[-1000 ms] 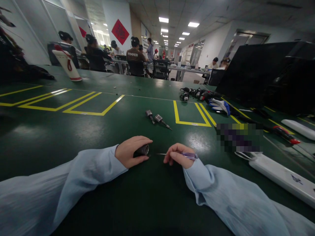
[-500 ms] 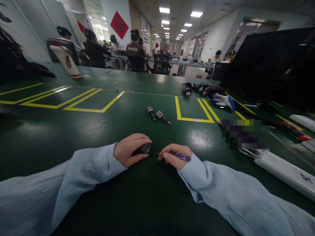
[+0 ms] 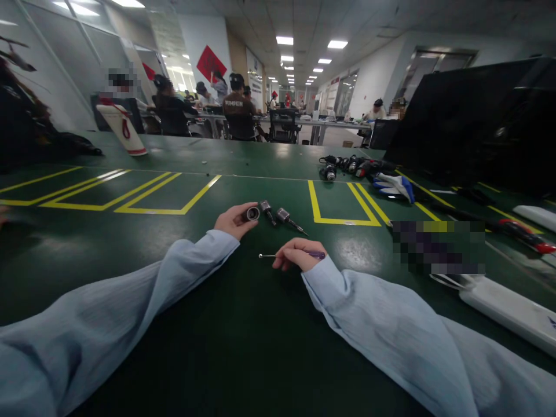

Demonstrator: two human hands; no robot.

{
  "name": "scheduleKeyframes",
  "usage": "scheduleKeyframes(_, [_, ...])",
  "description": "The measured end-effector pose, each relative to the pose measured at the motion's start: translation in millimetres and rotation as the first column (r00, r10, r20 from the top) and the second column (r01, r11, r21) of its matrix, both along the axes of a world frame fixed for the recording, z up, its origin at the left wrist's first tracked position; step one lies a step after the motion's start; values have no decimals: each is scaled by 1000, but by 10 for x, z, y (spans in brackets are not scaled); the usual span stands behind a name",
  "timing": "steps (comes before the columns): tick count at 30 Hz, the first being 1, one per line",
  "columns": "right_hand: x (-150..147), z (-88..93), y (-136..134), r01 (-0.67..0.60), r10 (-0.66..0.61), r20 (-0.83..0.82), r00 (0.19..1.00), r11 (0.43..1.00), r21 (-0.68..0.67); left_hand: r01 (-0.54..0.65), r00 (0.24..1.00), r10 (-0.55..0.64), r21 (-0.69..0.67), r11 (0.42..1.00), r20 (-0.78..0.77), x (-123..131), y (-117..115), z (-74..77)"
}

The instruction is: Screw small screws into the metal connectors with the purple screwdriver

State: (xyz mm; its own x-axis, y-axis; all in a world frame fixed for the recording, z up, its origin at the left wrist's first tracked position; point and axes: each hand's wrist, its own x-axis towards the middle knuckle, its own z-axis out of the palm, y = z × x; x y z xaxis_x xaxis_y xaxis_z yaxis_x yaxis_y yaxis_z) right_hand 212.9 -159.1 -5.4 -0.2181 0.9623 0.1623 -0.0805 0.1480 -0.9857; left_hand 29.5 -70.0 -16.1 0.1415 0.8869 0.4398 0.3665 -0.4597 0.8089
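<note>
My left hand [image 3: 234, 221] is stretched forward over the green table [image 3: 130, 243], its fingers closed round a small dark metal cylinder [image 3: 252, 214]. Just right of that cylinder lie two more metal parts with thin shafts [image 3: 266, 209] [image 3: 288, 219]. My right hand [image 3: 297, 255] rests on the table nearer to me, closed on a small screwdriver with a purple handle [image 3: 315, 255]; its thin metal tip [image 3: 264, 256] points left.
Yellow tape boxes [image 3: 334, 205] mark the table. Black tools [image 3: 347, 165], a white-and-blue glove [image 3: 393, 186], a red-handled tool [image 3: 525, 238] and white flat devices [image 3: 508, 307] lie on the right. A white bottle [image 3: 124, 128] stands far left. Several people sit at desks behind.
My left hand has carried the metal cylinder forward, away from the screwdriver tip, up beside the two parts lying on the table. My right hand has stayed close to where it was.
</note>
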Motion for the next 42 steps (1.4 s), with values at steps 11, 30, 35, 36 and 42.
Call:
scheduleKeyframes(11, [-310, -63, 762, 246, -241, -51, 969, 927, 283, 78, 948, -27, -149, 986, 317, 73, 386, -73])
scheduleKeyframes(30, [-329, -217, 938, 182, -279, 206, 938, 902, 392, -19, 951, 87, -226, 974, 296, 83, 330, -24])
scheduleKeyframes(35, [-349, -249, 955, 144, -265, 248, 932, 897, 419, -67, 950, 135, -240, 969, 280, 105, 302, 6])
scheduleKeyframes(36, [-352, -251, 954, 142, -269, 259, 928, 896, 421, -79, 952, 144, -237, 968, 271, 108, 299, 9])
scheduleKeyframes(42, [-341, -243, 924, 171, -323, 278, 905, 872, 458, -123, 954, 177, -224, 967, 244, 103, 322, -20])
